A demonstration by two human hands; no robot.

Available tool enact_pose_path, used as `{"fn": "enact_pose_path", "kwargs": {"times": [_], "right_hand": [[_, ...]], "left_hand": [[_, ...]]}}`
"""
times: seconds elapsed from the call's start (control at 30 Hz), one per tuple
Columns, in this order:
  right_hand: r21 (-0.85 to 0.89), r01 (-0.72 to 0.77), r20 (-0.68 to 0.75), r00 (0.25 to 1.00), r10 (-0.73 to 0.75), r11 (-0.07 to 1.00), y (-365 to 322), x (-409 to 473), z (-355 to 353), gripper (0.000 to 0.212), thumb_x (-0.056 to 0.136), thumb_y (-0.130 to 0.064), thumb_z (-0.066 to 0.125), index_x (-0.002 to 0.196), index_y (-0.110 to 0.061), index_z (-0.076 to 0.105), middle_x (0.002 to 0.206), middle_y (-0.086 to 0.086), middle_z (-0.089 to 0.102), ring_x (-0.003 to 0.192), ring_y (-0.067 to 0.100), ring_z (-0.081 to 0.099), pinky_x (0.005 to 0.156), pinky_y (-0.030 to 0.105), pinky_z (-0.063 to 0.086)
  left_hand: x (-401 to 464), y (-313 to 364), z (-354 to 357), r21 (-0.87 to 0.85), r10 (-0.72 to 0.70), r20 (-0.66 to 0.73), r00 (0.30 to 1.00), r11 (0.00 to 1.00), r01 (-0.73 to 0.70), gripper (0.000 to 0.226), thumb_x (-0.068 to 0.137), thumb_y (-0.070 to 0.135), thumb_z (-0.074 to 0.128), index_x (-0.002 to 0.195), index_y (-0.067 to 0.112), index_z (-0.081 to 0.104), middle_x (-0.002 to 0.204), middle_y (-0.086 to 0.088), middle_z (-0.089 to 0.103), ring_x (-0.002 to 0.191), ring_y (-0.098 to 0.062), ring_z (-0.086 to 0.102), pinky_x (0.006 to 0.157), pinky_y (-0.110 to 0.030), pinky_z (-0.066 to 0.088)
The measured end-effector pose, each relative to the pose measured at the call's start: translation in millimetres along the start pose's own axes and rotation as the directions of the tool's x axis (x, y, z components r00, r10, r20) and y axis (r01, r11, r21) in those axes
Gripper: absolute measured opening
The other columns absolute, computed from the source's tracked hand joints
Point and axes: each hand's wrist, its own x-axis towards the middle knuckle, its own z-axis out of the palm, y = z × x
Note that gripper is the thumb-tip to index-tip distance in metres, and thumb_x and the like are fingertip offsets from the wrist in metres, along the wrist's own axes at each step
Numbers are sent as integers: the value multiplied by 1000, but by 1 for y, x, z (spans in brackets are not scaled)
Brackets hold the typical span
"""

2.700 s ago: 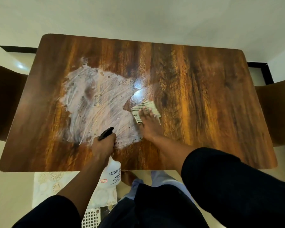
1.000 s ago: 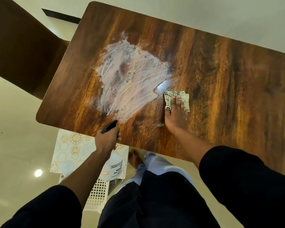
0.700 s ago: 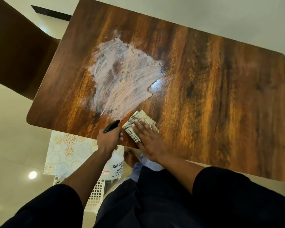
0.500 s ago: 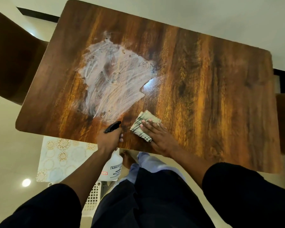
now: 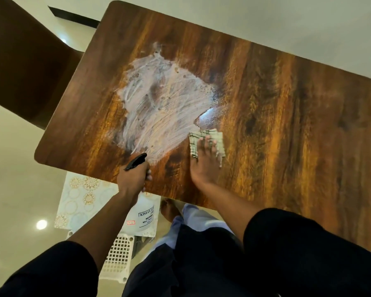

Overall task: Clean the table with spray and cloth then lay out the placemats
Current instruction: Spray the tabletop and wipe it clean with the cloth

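One checked cloth lies near the table's near edge, my right hand pressing it flat with straight fingers beside one white smear; my left hand grips one spray bottle at that edge.

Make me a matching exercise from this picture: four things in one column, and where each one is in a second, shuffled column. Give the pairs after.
Things:
1. checked cloth
2. spray bottle
3. white foam smear
4. patterned placemat

Places:
A. spread over the table's left half
B. held in the left hand at the table's near edge
C. below the table, over a white lattice basket
D. pressed flat under the right hand

Pairs: 1-D, 2-B, 3-A, 4-C
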Motion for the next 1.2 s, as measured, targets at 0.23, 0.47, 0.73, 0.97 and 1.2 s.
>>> {"fn": "enact_pose_path", "kwargs": {"times": [0.23, 0.47, 0.73, 0.97, 1.2], "right_hand": [[-16, 618, 182, 775, -605, 786, -58, -18, 38, 74, 98, -27, 51, 165, -24, 19, 174, -1, 8, 161, 25, -1, 128, 52, 3], [-54, 865, 401, 476, -783, 498, -77, 42, 26, 71, 105, -37, 43, 165, -36, 5, 172, -13, -9, 159, 15, -14, 126, 41, -14], [-71, 580, 224, 802, -553, 812, -76, 146, -24, 67, 109, -48, 34, 164, -38, -3, 170, -11, -15, 158, 19, -12, 129, 52, -1], [26, 310, 94, 946, -311, 950, -114, 153, -17, 66, 108, -41, 41, 166, -31, 11, 174, -6, -1, 160, 22, -4, 128, 48, -1], [-37, 568, 235, 805, -545, 822, -170, 149, -3, 66, 109, -44, 36, 166, -33, 4, 173, -6, -7, 159, 23, -10, 127, 50, -5]], "left_hand": [[3, -1, -20, -57, -72, -160, 985, 996, 64, 20, 96, 20, 70, 85, 4, 76, 71, -11, 70, 56, -18, 58, 43, -27, 39], [14, 7, -35, -135, -147, -237, 960, 984, 117, 32, 92, 22, 73, 108, -5, 75, 71, -9, 72, 52, -14, 61, 41, -25, 42], [18, 25, -26, -160, -83, -256, 963, 986, 43, 13, 97, 23, 70, 85, 22, 74, 62, -3, 62, 55, -19, 54, 48, -29, 39], [32, 45, -19, -240, -91, -273, 958, 970, 24, 12, 100, 31, 72, 90, 37, 71, 64, 0, 64, 55, -15, 58, 49, -27, 39], [34, 47, -27, -266, -161, -352, 922, 962, 66, 12, 100, 25, 67, 90, 32, 68, 74, -3, 71, 61, -16, 66, 51, -28, 41]]}}
